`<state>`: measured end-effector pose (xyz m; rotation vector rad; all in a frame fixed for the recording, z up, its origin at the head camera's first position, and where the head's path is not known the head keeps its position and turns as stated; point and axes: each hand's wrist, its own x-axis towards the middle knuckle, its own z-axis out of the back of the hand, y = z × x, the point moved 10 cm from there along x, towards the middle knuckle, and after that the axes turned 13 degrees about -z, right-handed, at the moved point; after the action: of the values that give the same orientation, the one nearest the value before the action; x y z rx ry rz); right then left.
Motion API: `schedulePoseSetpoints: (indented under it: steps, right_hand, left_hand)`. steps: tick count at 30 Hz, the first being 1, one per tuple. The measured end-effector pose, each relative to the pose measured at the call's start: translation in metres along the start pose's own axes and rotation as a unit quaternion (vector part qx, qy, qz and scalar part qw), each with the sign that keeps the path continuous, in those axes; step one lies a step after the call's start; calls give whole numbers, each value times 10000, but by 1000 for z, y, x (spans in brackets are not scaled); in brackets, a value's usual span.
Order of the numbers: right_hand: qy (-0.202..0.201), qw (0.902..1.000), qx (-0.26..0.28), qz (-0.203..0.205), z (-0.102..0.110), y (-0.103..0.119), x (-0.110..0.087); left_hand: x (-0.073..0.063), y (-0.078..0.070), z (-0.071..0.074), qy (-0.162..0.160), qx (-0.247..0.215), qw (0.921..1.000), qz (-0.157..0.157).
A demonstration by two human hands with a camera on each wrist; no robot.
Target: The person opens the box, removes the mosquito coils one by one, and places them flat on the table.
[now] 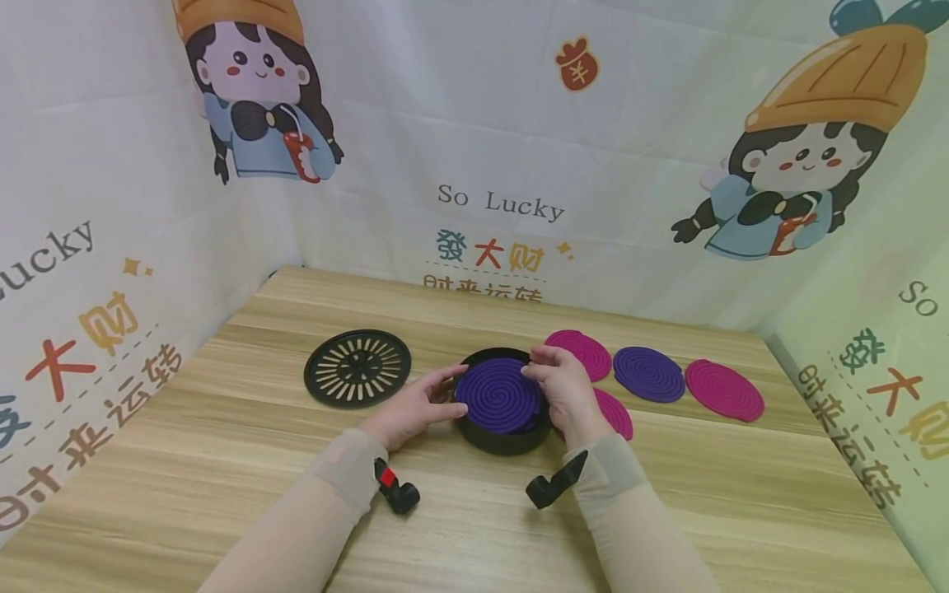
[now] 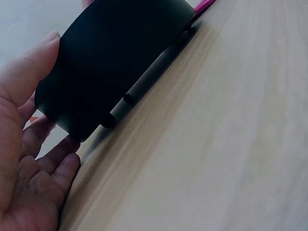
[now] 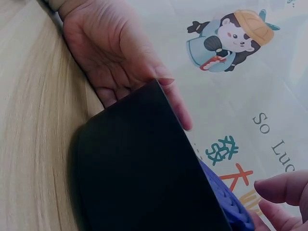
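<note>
A purple mosquito coil (image 1: 498, 395) lies tilted in the mouth of a round black mosquito-coil box (image 1: 507, 445), which stands on the table. My left hand (image 1: 418, 405) holds the box from its left side, the thumb near the rim and the fingers around the wall. In the left wrist view, that thumb and fingers (image 2: 42, 62) lie against the dark wall of the box (image 2: 110, 57). My right hand (image 1: 571, 395) pinches the right edge of the purple coil. Its fingertips (image 3: 284, 187) show beside the coil (image 3: 224, 195) in the right wrist view; the lower fingers are hidden.
Left of the box lies a black slotted lid (image 1: 357, 368). On the right are a pink coil (image 1: 582, 354), a second purple coil (image 1: 648, 375) and another pink coil (image 1: 725, 389). One more pink coil (image 1: 617, 413) is partly behind my right hand. A printed cloth (image 1: 415, 123) surrounds the wooden table (image 1: 445, 527).
</note>
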<state>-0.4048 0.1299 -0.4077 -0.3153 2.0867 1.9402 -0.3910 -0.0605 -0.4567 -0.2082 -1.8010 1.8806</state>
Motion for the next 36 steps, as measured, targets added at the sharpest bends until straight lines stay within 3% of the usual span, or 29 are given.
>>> schedulePoseSetpoints:
  steps: [13, 36]
  right_hand:
    - [260, 9982, 495, -237, -3, -6, 3]
    - [677, 9941, 605, -597, -11, -13, -1]
  left_hand:
    - [0, 2, 2, 11, 83, 9999, 57]
    - [1, 1, 1, 14, 54, 10000, 4]
